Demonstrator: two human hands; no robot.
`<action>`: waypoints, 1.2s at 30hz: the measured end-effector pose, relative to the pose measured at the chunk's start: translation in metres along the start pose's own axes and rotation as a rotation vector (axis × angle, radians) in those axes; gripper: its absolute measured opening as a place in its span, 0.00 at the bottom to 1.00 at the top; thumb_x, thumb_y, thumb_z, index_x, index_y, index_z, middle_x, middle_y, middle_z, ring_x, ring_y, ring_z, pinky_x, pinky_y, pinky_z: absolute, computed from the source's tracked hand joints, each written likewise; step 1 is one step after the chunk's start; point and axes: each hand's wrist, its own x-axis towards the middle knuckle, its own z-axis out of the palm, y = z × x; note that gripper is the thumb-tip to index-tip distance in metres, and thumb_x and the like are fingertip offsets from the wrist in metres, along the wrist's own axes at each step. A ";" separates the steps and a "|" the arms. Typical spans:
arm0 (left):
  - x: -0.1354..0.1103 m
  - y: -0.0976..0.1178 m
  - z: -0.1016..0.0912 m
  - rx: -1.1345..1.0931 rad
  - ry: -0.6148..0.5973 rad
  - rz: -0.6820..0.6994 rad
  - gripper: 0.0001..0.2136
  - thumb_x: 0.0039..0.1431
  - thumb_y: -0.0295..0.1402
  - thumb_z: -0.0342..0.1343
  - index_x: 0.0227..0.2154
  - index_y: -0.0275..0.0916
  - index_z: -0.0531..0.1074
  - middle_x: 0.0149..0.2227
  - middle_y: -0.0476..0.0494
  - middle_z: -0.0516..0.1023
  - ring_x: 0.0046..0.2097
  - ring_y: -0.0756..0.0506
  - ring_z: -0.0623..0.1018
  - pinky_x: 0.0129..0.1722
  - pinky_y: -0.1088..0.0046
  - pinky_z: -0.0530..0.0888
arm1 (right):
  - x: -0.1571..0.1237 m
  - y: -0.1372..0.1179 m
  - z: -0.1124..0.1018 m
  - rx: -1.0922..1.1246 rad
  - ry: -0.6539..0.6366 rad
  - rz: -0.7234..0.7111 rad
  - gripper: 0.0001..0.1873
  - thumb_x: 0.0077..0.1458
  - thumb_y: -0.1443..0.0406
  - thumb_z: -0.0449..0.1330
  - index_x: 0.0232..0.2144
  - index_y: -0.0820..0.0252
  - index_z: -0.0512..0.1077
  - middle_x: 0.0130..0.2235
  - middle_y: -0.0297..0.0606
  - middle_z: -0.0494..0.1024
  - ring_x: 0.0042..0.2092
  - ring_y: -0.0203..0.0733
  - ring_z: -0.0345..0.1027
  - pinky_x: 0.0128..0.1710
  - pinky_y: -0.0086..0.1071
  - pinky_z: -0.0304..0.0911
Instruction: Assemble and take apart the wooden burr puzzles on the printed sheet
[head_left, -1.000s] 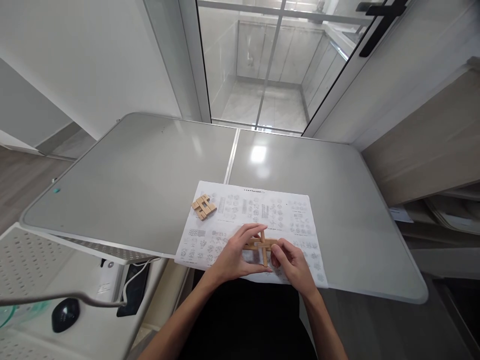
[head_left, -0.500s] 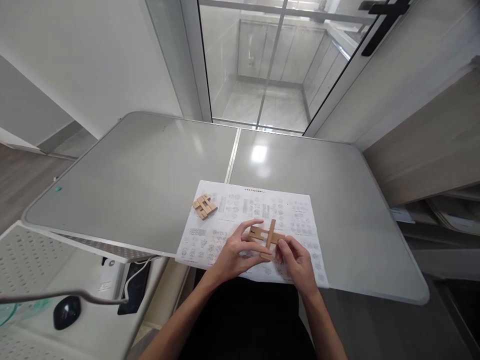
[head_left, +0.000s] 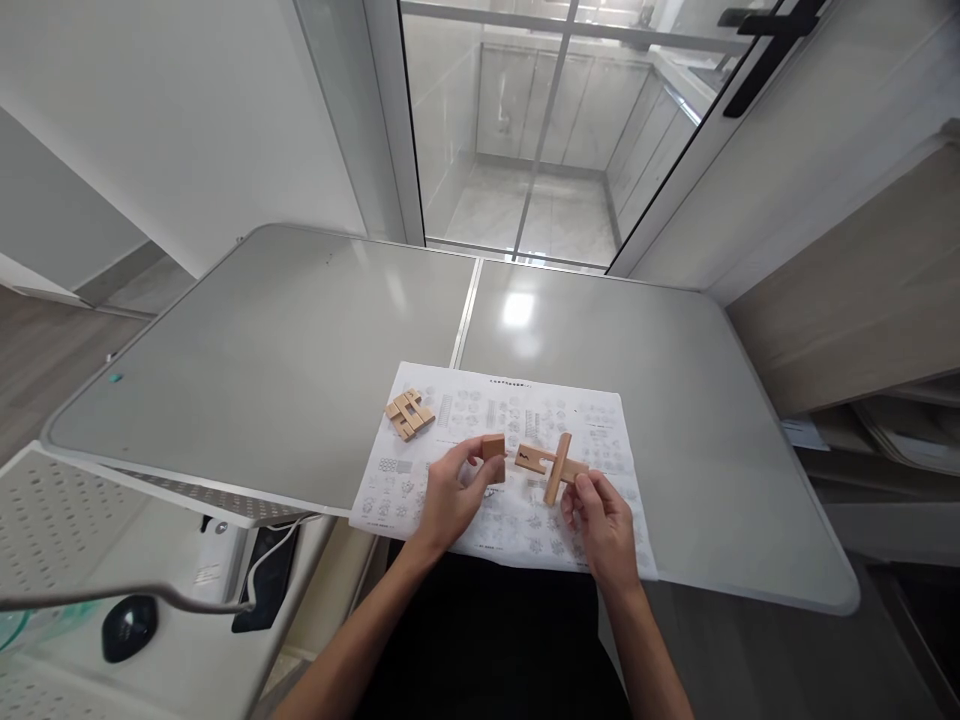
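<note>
My left hand (head_left: 455, 492) pinches a wooden puzzle piece (head_left: 493, 447) between thumb and fingers, above the printed sheet. To its right, my right hand (head_left: 600, 515) grips one end of a wooden puzzle cross (head_left: 557, 470), made of a flat slotted bar with a dark mark and a second bar set across it. A gap separates the left piece from the cross. Several more wooden puzzle pieces (head_left: 410, 413) lie together at the sheet's upper left. Beneath both hands spreads the white instruction sheet (head_left: 517, 400), covered with small printed diagrams.
The grey folding table (head_left: 337, 330) has a seam across its middle. Lower left stands a white perforated surface holding a black mouse (head_left: 130, 628), a cable (head_left: 172, 597) and a dark flat device (head_left: 264, 575). A glass door (head_left: 540, 130) stands beyond the table.
My left hand has drawn away leftward from the cross and now holds a separate piece. My right hand has shifted slightly right with the cross.
</note>
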 end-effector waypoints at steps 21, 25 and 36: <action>0.047 -0.017 -0.014 0.639 0.010 0.338 0.13 0.72 0.37 0.55 0.54 0.41 0.76 0.45 0.38 0.76 0.46 0.40 0.77 0.47 0.59 0.76 | 0.000 -0.002 0.000 -0.048 -0.048 0.017 0.21 0.70 0.50 0.58 0.28 0.55 0.66 0.26 0.30 0.67 0.27 0.37 0.58 0.30 0.33 0.58; 0.030 0.003 -0.013 0.316 -0.072 0.397 0.16 0.72 0.38 0.55 0.59 0.44 0.70 0.55 0.36 0.74 0.59 0.38 0.75 0.58 0.54 0.75 | 0.000 -0.005 0.001 -0.062 -0.058 0.010 0.22 0.70 0.50 0.58 0.27 0.55 0.66 0.26 0.30 0.67 0.27 0.37 0.58 0.29 0.32 0.58; 0.005 0.024 0.009 0.180 -0.470 0.470 0.44 0.59 0.44 0.69 0.72 0.48 0.50 0.69 0.35 0.66 0.68 0.34 0.70 0.65 0.53 0.72 | -0.001 -0.003 -0.003 -0.051 -0.172 0.002 0.23 0.69 0.51 0.59 0.25 0.56 0.67 0.24 0.30 0.69 0.27 0.38 0.63 0.30 0.32 0.62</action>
